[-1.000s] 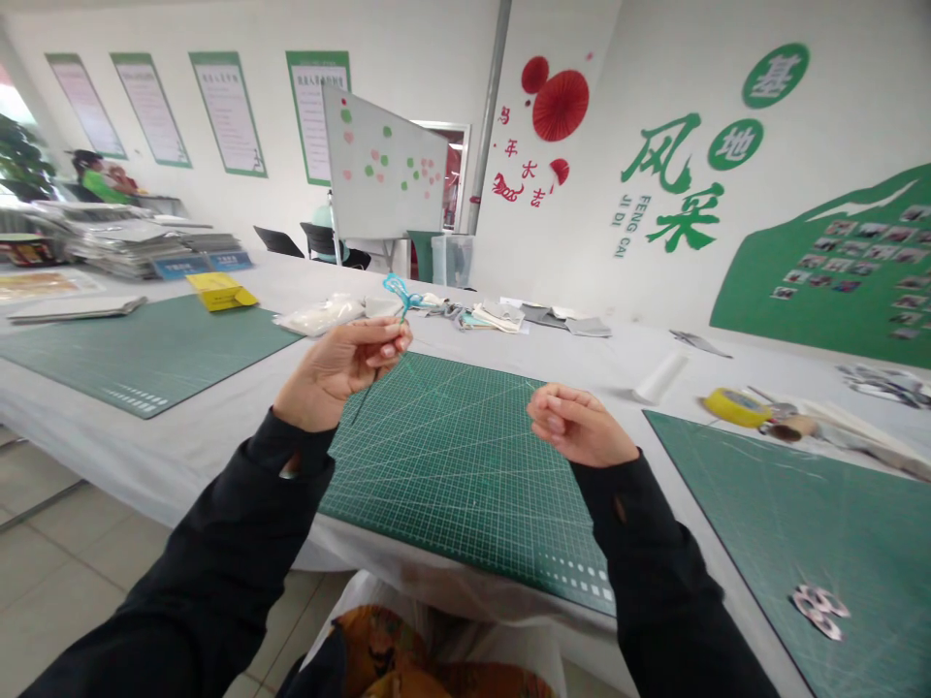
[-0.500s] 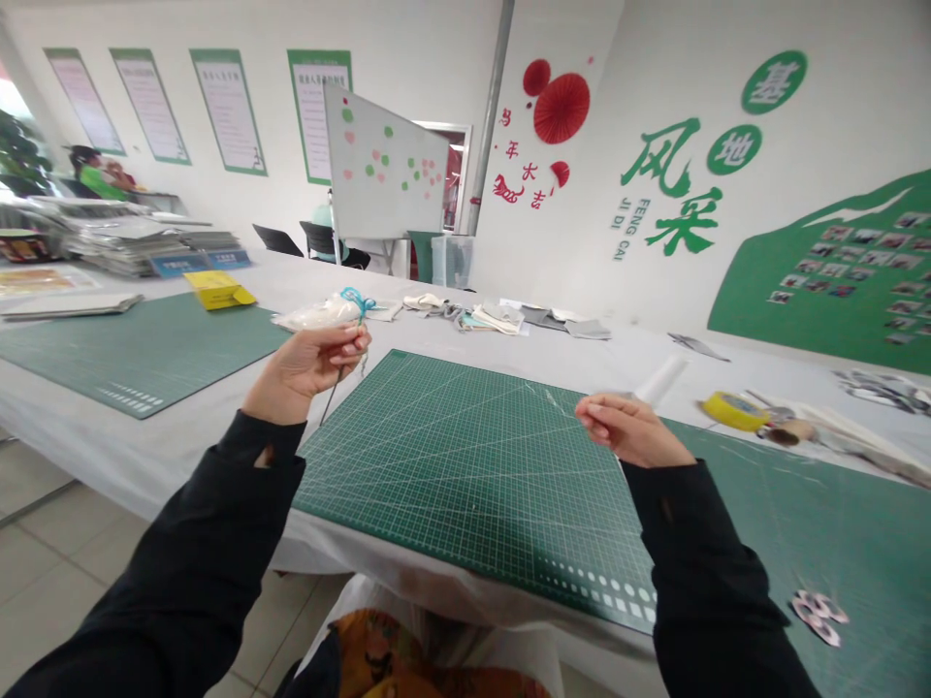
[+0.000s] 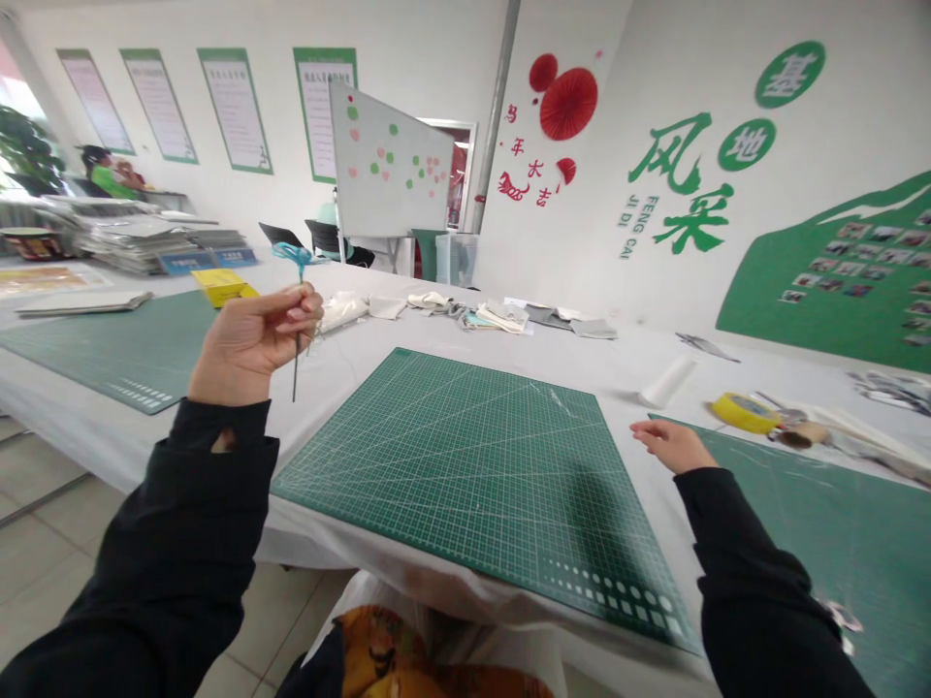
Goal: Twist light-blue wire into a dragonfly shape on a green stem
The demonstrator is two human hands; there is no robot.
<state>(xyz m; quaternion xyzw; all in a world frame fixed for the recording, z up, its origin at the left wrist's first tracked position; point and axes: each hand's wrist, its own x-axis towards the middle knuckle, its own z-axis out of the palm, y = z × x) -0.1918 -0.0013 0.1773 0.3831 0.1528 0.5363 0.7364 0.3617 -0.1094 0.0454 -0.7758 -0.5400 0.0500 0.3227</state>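
White-covered table (image 3: 327, 383), green cutting mat (image 3: 472, 465) in front. Left hand (image 3: 251, 339) is pinching a blue ornament (image 3: 298, 258) by its dark stem (image 3: 295, 373), up left of the mat. Right hand (image 3: 673, 446) looks pinched together, can't tell if anything's in it.

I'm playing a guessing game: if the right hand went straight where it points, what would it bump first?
Probably the middle green cutting mat, near its far right corner, though the right hand might pass above; height is unclear.
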